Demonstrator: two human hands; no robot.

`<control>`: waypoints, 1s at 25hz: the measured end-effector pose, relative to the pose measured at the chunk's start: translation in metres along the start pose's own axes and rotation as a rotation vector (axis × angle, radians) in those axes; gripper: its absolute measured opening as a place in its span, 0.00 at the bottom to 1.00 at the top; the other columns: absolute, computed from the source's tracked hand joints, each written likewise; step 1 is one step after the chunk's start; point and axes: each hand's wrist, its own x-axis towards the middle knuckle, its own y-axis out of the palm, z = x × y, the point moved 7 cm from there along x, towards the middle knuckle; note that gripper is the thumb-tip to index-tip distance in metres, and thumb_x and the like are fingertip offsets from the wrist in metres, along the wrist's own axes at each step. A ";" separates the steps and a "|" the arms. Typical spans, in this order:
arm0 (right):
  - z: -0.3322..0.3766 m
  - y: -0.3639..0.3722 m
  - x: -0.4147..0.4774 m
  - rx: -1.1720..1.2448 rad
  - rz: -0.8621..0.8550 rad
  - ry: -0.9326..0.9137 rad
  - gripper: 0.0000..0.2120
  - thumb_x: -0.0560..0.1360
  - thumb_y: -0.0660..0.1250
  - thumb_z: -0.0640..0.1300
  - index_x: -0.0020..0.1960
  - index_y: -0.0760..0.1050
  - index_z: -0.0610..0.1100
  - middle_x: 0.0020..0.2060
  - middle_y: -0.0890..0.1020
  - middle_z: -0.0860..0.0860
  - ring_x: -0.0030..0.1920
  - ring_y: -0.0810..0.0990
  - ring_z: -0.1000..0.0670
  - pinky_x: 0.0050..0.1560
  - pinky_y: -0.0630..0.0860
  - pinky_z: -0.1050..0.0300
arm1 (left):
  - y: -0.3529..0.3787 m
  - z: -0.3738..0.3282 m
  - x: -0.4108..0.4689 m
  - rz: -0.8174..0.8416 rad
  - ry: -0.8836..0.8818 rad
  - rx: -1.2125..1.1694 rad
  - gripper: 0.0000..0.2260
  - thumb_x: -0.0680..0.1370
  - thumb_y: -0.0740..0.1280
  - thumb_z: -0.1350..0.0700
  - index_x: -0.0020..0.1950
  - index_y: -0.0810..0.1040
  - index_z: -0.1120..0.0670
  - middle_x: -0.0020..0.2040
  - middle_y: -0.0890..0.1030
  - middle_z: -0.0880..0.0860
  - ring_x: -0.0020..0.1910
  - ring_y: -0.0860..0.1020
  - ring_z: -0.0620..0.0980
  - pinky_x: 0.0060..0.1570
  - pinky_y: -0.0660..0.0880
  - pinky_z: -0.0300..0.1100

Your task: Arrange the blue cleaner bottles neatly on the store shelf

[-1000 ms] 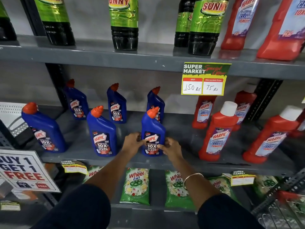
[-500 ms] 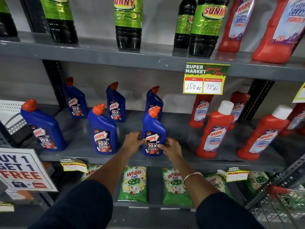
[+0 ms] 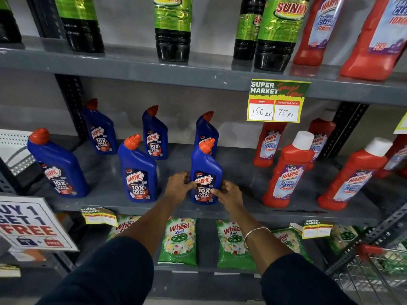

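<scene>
Several blue cleaner bottles with orange caps stand on the grey middle shelf [image 3: 240, 170] in two rows. The front right bottle [image 3: 206, 164] stands upright near the shelf's front edge. My left hand [image 3: 179, 186] grips its lower left side and my right hand [image 3: 228, 193] grips its lower right side. To its left stand the front middle bottle [image 3: 137, 170] and the front left bottle [image 3: 56, 164]. Behind stand three more: back left [image 3: 100, 130], back middle [image 3: 154, 137], and back right [image 3: 207, 128], which is partly hidden by the held bottle.
Red bathroom cleaner bottles [image 3: 286, 170] fill the shelf's right half. A price tag [image 3: 277, 101] hangs from the upper shelf, which carries dark green-labelled bottles [image 3: 172, 29]. Green detergent packets [image 3: 179, 241] lie on the lower shelf. A promo sign [image 3: 30, 223] stands left; a wire basket [image 3: 372, 274] sits lower right.
Both hands have stayed on the front right bottle with almost no shift. The bottle stands in about the same spot on the shelf.
</scene>
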 end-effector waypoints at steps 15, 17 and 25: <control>0.007 -0.002 -0.008 -0.063 0.011 0.019 0.14 0.68 0.73 0.40 0.53 0.78 0.38 0.45 0.84 0.43 0.43 0.80 0.48 0.51 0.80 0.48 | -0.001 -0.003 -0.008 0.024 -0.027 -0.021 0.13 0.72 0.68 0.63 0.56 0.75 0.61 0.56 0.81 0.61 0.55 0.79 0.55 0.59 0.76 0.52; 0.008 -0.002 -0.009 -0.059 0.008 0.014 0.15 0.68 0.73 0.40 0.53 0.78 0.38 0.44 0.83 0.44 0.41 0.80 0.49 0.49 0.80 0.49 | -0.001 -0.004 -0.008 0.024 -0.024 -0.028 0.13 0.72 0.68 0.63 0.56 0.75 0.61 0.56 0.81 0.61 0.55 0.79 0.55 0.59 0.76 0.53; 0.014 -0.002 -0.010 -0.072 0.040 0.010 0.17 0.68 0.73 0.40 0.56 0.77 0.38 0.47 0.84 0.43 0.46 0.81 0.47 0.48 0.78 0.54 | 0.001 -0.005 -0.006 0.058 -0.011 0.001 0.15 0.72 0.69 0.62 0.58 0.74 0.61 0.58 0.80 0.61 0.57 0.78 0.57 0.59 0.75 0.51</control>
